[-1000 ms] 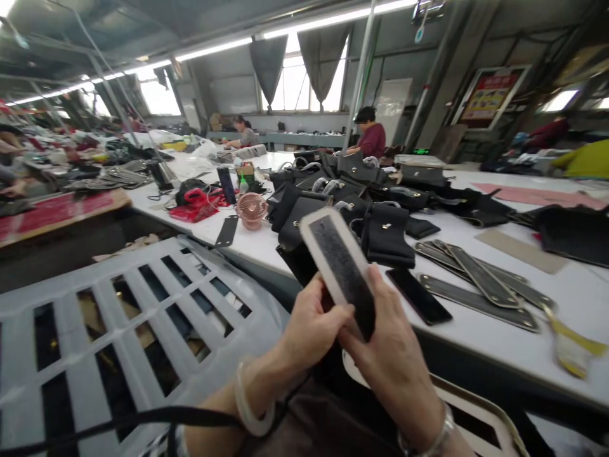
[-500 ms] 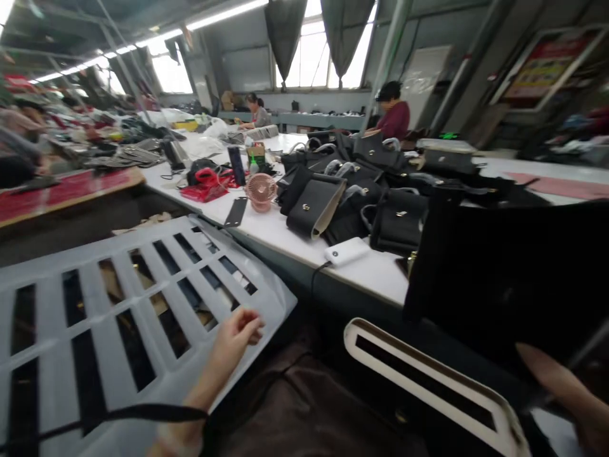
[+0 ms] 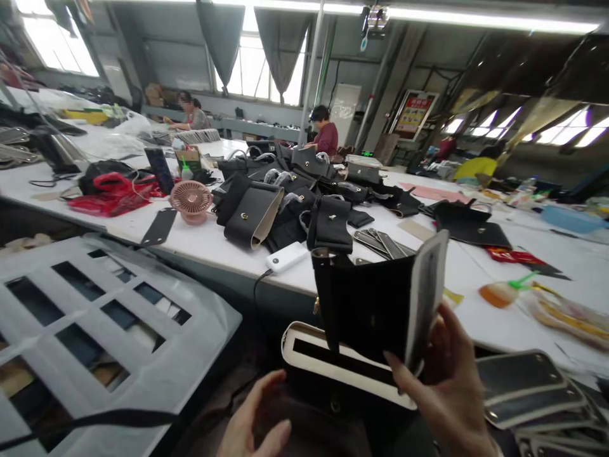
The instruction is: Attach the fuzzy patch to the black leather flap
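Observation:
A black handbag part (image 3: 328, 387) with a cream-edged, long rounded face and a dark slot lies over my lap. Above it stands a black panel with a pale edge, like a bag flap (image 3: 371, 304); whether the two are joined I cannot tell. My right hand (image 3: 447, 387) grips this flap at its lower right, thumb in front and fingers behind. Beside the left end of the cream-edged part, my left hand (image 3: 257, 419) is open and holds nothing, with thumb and fingers apart.
Finished-looking black handbags (image 3: 252, 216) are heaped on the white table (image 3: 228, 266). Nearer are a pink fan (image 3: 191, 202) and a white power bank (image 3: 287, 257) with a cable. A slotted grey plastic crate (image 3: 143, 368) stands left; black strips (image 3: 533, 387) lie right. Two people work farther back.
The view has swung right. My right hand and the black flap have come inward over the cream-edged part. My left hand has moved from above the crate to beside the bag part and opened.

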`<state>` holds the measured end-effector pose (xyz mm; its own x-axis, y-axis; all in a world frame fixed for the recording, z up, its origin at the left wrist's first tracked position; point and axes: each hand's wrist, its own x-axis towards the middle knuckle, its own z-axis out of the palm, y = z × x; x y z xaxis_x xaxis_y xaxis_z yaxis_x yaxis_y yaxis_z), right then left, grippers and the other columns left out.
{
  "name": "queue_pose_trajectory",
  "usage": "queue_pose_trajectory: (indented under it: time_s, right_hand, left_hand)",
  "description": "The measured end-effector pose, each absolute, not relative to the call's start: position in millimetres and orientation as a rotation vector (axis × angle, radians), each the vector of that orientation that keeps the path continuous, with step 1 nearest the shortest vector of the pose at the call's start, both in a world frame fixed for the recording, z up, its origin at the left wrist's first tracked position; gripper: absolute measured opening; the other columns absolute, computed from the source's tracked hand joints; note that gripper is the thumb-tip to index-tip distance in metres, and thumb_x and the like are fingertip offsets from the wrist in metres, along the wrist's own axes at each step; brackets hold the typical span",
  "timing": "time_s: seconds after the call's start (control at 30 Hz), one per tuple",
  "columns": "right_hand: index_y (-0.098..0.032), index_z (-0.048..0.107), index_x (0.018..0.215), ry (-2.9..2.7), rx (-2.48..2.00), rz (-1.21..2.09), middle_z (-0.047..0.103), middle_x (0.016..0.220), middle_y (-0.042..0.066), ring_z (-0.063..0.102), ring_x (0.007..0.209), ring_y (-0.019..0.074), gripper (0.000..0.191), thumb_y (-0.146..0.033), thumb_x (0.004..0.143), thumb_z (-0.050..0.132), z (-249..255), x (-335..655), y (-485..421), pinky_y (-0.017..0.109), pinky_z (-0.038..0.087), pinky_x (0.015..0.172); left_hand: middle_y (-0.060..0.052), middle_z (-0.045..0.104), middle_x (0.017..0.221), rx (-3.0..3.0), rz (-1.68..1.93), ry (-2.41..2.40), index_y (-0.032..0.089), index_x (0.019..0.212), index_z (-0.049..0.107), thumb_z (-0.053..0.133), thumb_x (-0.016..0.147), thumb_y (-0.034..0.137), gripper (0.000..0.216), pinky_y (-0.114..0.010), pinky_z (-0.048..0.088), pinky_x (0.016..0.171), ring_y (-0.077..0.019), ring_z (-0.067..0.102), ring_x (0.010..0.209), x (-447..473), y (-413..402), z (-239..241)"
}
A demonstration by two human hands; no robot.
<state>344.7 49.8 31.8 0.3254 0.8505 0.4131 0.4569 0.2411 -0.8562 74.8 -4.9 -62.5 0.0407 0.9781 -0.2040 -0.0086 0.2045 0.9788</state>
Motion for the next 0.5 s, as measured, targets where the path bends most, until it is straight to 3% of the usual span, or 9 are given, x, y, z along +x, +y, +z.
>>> queue_pose_trajectory:
  time_s: [0.23, 0.5]
  right_hand:
    - [-0.024, 0.021, 0.151, -1.643, -1.407, 0.14, 0.044, 0.139, 0.013, 0.052, 0.121, 0.0321, 0.086, -0.03, 0.08, 0.069, -7.7, 361.2, 49.2, 0.047, 0.048, 0.099]
    - [-0.027, 0.014, 0.153, -2.05, -1.335, 0.005, 0.046, 0.131, 0.011, 0.053, 0.119, 0.0286, 0.078, -0.016, 0.085, 0.052, -8.8, 384.4, 55.6, 0.043, 0.052, 0.097]
  left_hand:
    - [-0.007, 0.051, 0.142, 1.035, 1.211, 1.373, 0.028, 0.127, 0.053, 0.067, 0.081, 0.049, 0.053, -0.045, 0.03, 0.114, -0.0319, 0.044, 0.133, 96.7, 37.6, -51.1]
    - [-0.007, 0.048, 0.144, 1.103, 1.174, 1.336, 0.029, 0.133, 0.044, 0.069, 0.081, 0.04, 0.059, -0.045, 0.031, 0.114, -0.0306, 0.044, 0.133, 104.1, 52.5, -65.4]
